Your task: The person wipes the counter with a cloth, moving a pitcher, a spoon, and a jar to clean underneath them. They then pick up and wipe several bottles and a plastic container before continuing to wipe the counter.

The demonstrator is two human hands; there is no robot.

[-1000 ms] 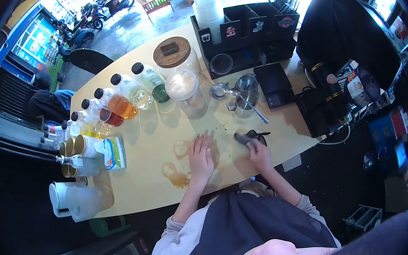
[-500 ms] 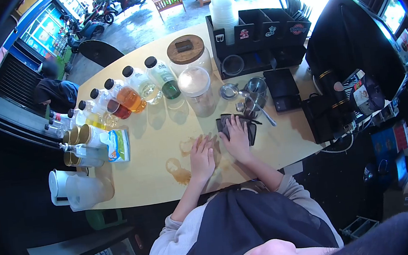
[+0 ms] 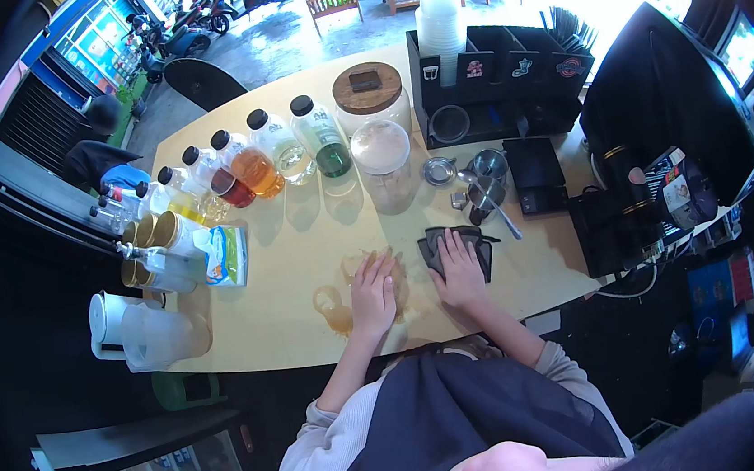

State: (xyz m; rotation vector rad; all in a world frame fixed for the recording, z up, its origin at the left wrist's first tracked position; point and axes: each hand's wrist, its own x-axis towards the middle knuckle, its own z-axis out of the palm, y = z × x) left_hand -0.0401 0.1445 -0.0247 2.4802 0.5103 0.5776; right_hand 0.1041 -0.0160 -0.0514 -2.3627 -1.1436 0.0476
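My right hand [image 3: 460,275] lies flat with fingers spread on a dark folded cloth [image 3: 479,253], pressing it against the pale wooden counter [image 3: 279,254]. To its left, my left hand [image 3: 373,298] rests palm down on the counter, fingers stretched out and holding nothing. Brown liquid has spilled around the left hand; one wet patch [image 3: 333,310] shows just left of it, and more is partly covered by the fingers. Beyond the cloth stand metal cups [image 3: 487,194] with a long spoon [image 3: 509,218] leaning across them.
Several black-capped bottles [image 3: 256,169] line the far left edge. A tissue pack [image 3: 226,256] and plastic pitchers [image 3: 164,336] stand left. Ahead are a clear jar [image 3: 383,169], a wooden-lidded jar [image 3: 367,89] and a black cup organizer [image 3: 498,78]. A black scale [image 3: 537,176] lies right.
The cloth under my right hand has slid slightly toward me, and the gap between my hands has widened. My left hand stays by the spill. The head view has shifted a little.
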